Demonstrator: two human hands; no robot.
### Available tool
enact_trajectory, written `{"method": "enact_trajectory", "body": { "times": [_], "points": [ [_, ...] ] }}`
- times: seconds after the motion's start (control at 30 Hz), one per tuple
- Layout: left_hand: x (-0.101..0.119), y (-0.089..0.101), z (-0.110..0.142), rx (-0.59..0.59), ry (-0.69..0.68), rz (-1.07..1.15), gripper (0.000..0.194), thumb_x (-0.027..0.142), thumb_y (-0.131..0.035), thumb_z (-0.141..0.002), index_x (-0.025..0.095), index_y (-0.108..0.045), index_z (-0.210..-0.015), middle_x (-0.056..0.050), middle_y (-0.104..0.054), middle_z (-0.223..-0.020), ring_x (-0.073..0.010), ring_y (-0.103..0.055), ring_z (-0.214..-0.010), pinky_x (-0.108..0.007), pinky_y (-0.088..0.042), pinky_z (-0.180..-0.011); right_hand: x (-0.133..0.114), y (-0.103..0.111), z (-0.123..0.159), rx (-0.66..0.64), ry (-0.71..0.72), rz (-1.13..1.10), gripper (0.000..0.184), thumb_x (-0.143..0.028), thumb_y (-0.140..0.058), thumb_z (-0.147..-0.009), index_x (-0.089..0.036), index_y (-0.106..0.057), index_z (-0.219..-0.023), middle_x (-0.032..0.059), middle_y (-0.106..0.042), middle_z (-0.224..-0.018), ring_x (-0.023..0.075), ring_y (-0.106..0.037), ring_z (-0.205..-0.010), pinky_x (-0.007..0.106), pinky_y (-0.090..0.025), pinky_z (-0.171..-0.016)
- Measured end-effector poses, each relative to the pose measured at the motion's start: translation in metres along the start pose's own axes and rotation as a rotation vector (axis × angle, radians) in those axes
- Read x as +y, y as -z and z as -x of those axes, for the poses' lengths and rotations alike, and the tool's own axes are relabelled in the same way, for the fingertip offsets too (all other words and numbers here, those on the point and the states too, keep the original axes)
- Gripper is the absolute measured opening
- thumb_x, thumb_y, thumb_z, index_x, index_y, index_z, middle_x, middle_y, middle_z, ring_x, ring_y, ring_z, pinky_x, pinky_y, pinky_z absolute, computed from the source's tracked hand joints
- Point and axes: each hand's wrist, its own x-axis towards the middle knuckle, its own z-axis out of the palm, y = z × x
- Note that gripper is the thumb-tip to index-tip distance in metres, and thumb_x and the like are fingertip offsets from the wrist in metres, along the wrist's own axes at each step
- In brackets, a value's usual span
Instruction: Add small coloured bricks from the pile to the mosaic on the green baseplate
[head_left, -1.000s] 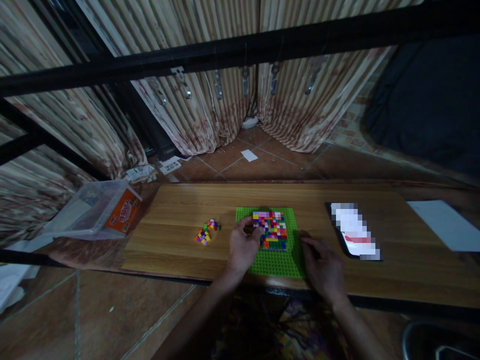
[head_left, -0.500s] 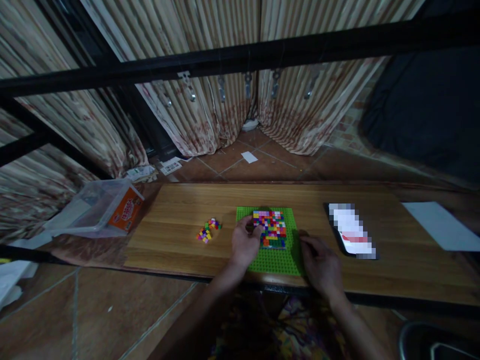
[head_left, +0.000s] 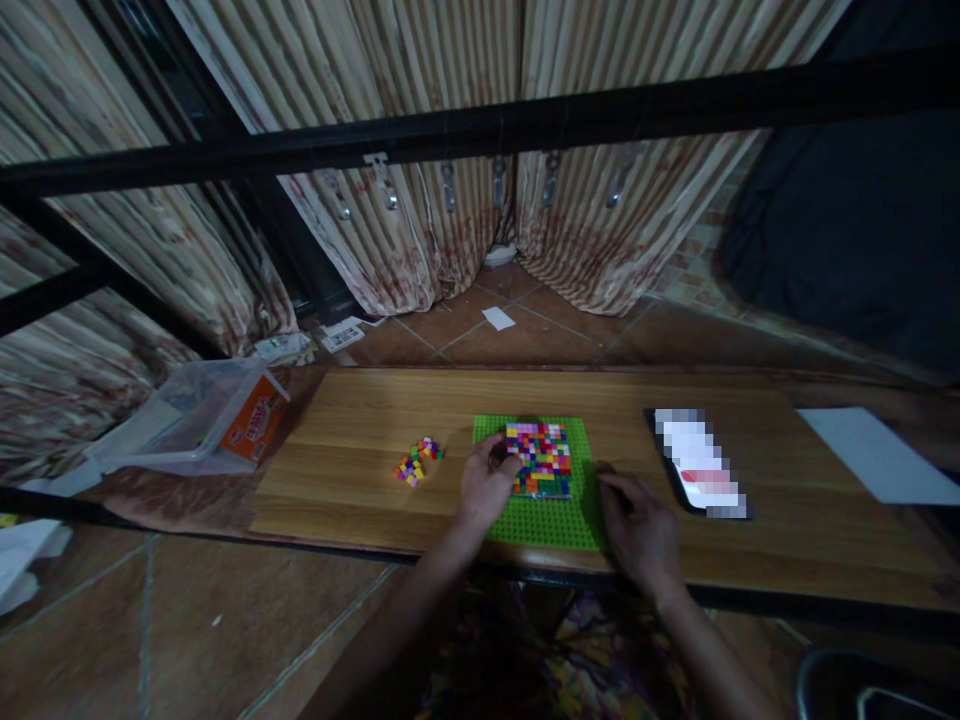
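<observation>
On the wooden table lies a green studded baseplate [head_left: 544,525]. It carries a flat, tightly packed square of many-coloured toy bricks [head_left: 541,460]. My left hand [head_left: 486,485] is at the left side of this square, its fingers curled and the thumb reaching onto the bricks' edge. Whatever it pinches is hidden by the fingers. Beside the baseplate's right edge is my right hand [head_left: 643,530], fingers bent and pressed together, the fingertips close to that edge. Anything between them is too small or dark to make out. A small pile of loose bricks [head_left: 417,461] lies left of the baseplate.
A phone [head_left: 699,465] with a lit, blurred screen lies right of the baseplate. Beyond the left end of the table [head_left: 337,410] stands a clear plastic box [head_left: 202,415] with an orange label. A white sheet [head_left: 877,455] is at the right. A dark bar [head_left: 450,130] crosses above.
My left hand has shifted very slightly left and down along the brick square. The right hand stays in nearly the same place; the view has tilted a little.
</observation>
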Motion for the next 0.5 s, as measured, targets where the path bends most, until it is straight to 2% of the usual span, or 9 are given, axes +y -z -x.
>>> {"method": "enact_trajectory", "body": {
  "times": [0.2,0.5],
  "points": [
    [0.0072,0.0017,0.0049,0.016,-0.006,-0.083,0.037,0.024,-0.063,-0.073,0.021,-0.064,-0.111,-0.001,-0.071,-0.096,-0.0158,-0.064,-0.081,-0.027,-0.049,-0.076,0.0003,-0.0001,0.0004,-0.001,-0.001,0.016,0.028,-0.035,-0.046,-0.089,-0.018,-0.067,-0.092,0.0105,-0.069,-0.095,0.0224,-0.067,-0.083,0.033,-0.052,-0.072],
    [0.0069,-0.0003,0.0023,0.025,-0.013,-0.108,0.034,0.026,-0.064,-0.073,0.02,-0.065,-0.106,-0.002,-0.071,-0.092,-0.0155,-0.063,-0.078,-0.026,-0.049,-0.071,-0.0046,0.0027,0.0002,0.007,0.0,-0.005,0.027,-0.035,-0.047,-0.089,-0.018,-0.067,-0.092,0.0102,-0.069,-0.095,0.0221,-0.067,-0.085,0.033,-0.052,-0.073]
  ]
}}
